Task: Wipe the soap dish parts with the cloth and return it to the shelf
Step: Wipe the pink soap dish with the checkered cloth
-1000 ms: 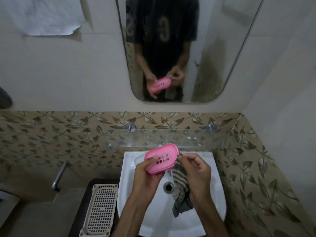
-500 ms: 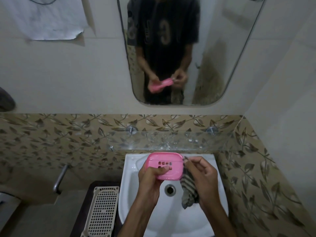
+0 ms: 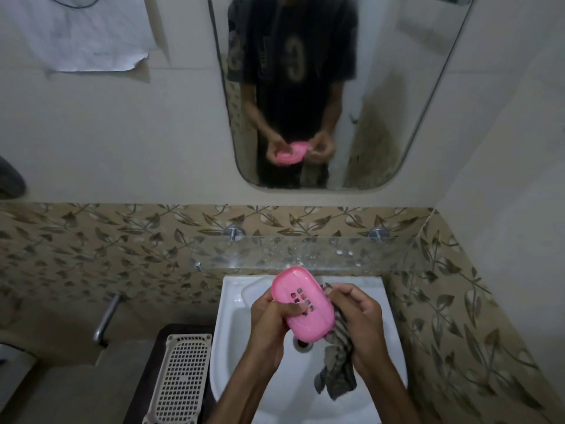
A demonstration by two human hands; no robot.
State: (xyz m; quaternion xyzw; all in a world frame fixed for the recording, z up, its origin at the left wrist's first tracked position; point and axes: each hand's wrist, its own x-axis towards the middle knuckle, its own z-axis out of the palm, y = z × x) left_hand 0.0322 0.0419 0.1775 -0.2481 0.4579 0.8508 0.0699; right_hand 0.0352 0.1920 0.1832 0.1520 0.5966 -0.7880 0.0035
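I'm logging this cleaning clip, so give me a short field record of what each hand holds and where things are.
left hand: grips the pink soap dish part, slotted face up
right hand: holds the striped cloth against the dish edge
position: both over the white sink
glass shelf: above the sink, no dish on it
white grid tray: left of the sink

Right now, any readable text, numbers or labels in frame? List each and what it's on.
"3" and "3": large pale digits on the dark shirt in the mirror, reflected, so the reading is uncertain.
Paper sheet on the wall: faint marks, too blurred to read.
Pink soap dish, striped cloth, sink: no text.
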